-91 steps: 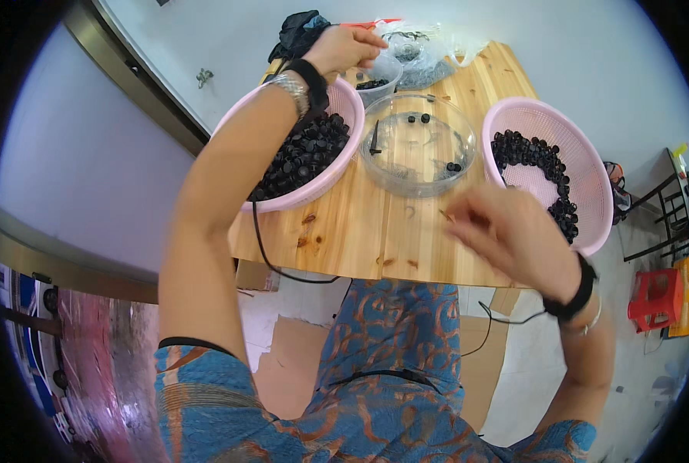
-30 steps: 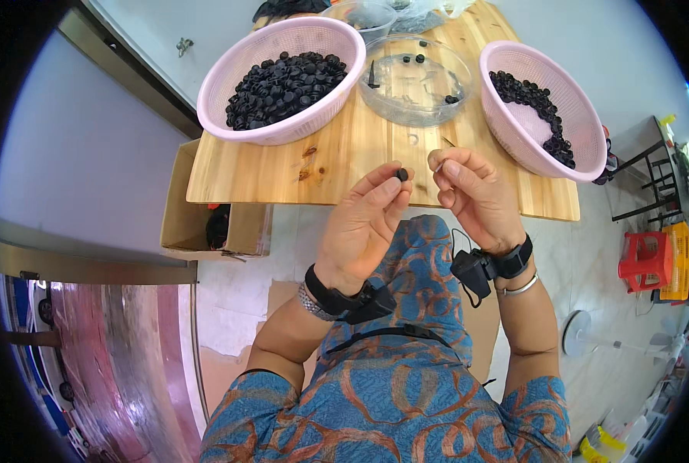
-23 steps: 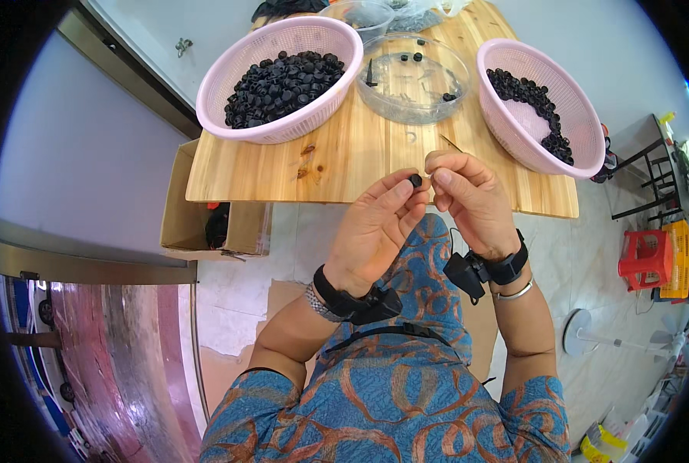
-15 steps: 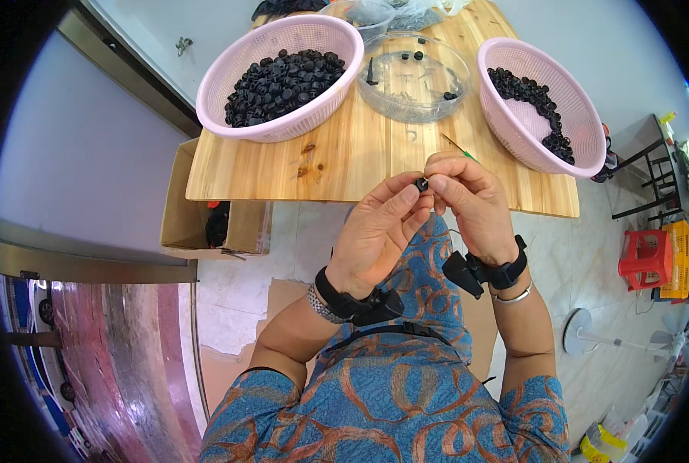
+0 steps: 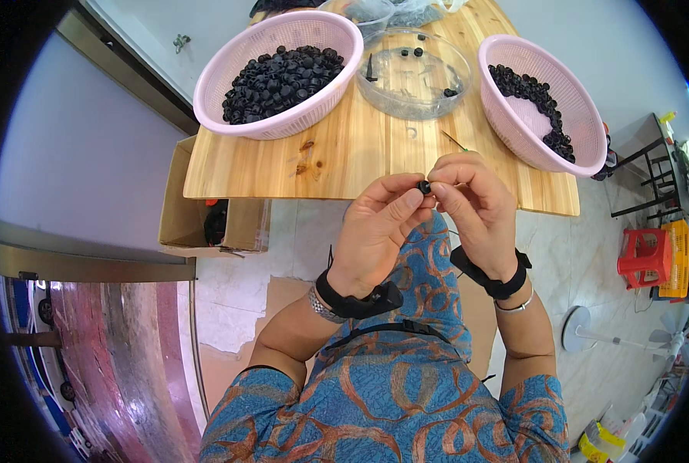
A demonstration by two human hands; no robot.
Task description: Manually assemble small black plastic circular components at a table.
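A small round black plastic cap (image 5: 425, 187) is pinched between the thumb and fingers of my left hand (image 5: 379, 228), just past the table's near edge. My right hand (image 5: 476, 208) is closed, its thumb and forefinger pressed together against the cap's right side. Whatever those right fingertips hold is too small and hidden to make out. Beyond my hands, a thin pointed tool (image 5: 454, 141) lies on the wooden table (image 5: 260, 171), its handle end partly covered by my right hand. A small clear piece (image 5: 412, 133) lies close by.
A pink basket (image 5: 206, 96) heaped with black caps stands at left. Another pink basket (image 5: 584, 108) at right holds fewer black pieces. Between them sits a clear round tray (image 5: 414, 112) with several black bits. An open cardboard box (image 5: 176, 224) stands below the table's left side.
The right wrist has turned, and its fingers sit closer against the cap; the pale bit earlier seen at their tips no longer shows. The cap's face is turned slightly differently.
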